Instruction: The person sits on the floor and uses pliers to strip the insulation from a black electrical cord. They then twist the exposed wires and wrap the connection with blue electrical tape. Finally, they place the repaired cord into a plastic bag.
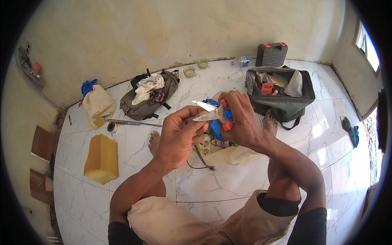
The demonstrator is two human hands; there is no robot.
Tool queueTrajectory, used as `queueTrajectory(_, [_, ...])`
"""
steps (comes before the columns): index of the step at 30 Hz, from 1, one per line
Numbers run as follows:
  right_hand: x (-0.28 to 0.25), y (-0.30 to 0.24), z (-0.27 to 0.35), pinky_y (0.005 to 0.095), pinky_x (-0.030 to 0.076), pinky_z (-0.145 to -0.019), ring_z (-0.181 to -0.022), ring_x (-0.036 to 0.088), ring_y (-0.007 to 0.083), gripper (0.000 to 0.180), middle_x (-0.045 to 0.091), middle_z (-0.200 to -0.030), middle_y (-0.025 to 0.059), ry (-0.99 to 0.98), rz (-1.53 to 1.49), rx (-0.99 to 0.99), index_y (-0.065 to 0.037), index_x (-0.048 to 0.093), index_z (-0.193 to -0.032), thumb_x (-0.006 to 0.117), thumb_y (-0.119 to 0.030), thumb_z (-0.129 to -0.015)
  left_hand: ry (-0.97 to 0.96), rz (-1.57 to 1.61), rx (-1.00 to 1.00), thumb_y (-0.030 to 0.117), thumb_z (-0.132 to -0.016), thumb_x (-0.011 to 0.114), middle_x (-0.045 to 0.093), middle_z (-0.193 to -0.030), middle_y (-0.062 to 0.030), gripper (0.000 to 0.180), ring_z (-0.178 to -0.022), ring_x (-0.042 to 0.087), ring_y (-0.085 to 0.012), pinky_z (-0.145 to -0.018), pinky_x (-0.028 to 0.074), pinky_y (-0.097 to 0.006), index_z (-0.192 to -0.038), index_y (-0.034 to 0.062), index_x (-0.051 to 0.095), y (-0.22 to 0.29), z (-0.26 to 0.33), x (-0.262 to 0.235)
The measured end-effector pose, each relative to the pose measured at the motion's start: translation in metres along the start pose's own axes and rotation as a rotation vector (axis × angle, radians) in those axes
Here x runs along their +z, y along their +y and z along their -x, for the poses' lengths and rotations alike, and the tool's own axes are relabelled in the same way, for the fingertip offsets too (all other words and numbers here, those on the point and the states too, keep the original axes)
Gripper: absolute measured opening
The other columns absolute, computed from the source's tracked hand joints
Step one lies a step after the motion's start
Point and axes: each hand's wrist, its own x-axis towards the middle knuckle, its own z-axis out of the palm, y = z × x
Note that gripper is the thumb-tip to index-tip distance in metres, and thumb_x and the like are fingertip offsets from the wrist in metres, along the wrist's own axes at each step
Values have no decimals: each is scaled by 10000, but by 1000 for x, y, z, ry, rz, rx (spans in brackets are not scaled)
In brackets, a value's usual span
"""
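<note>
My right hand (247, 120) grips a pair of scissors (219, 113) with red handles and worn, stained metal blades. The blades stand apart and point left, toward my left hand (177, 132). The left hand's thumb and fingers are pinched together close beside the lower blade; what they hold is too small or hidden to make out. Behind and below the hands is bright blue material (215, 129), partly covered. Under that, a pale multi-socket power strip (205, 147) lies on the floor, with a dark cable (200, 157) beside it.
An open tool bag (281, 100) stands at the far right, before a dark case (271, 55) and a plastic bottle (240, 61). Far left are a backpack (134, 108) and a cream cloth sack (98, 104). A yellow foam block (101, 159) and a tape roll (112, 128) are nearer.
</note>
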Motion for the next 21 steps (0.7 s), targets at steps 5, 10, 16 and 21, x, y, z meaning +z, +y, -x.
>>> queueTrajectory(5, [5, 0, 1, 428, 428, -832, -921, 578, 351, 488, 572, -974, 168, 0, -128, 76, -16, 496, -1076, 705, -9, -635, -16, -123, 165, 51, -961, 589, 618, -847, -76, 154, -559, 365, -4, -457, 260, -176, -1098, -18, 584, -7, -3, -1])
queueTrajectory(10, [10, -9, 0, 432, 506, -735, -818, 630, 386, 389, 592, -918, 232, -3, -319, 191, 39, 495, -1053, 698, -16, -726, 53, -250, 343, 54, -966, 595, 618, -831, -77, 137, -516, 336, 3, -445, 237, -182, -1082, -17, 583, -13, -5, 2])
queueTrajectory(16, [11, -17, -2, 401, 527, -713, -766, 659, 389, 364, 625, -856, 231, -24, -354, 228, 61, 494, -1048, 728, -100, -820, 56, -256, 414, 69, -971, 607, 636, -855, -35, 131, -765, 563, -44, -695, 473, -190, -1039, -43, 602, -18, -9, -3])
queueTrajectory(21, [10, -21, -3, 369, 488, -639, -666, 616, 284, 350, 609, -773, 190, -73, -429, 348, 51, 536, -1004, 747, -169, -831, 79, -300, 452, 65, -970, 605, 635, -844, -32, 127, -738, 555, -41, -678, 475, -191, -1036, -44, 604, -15, -10, 2])
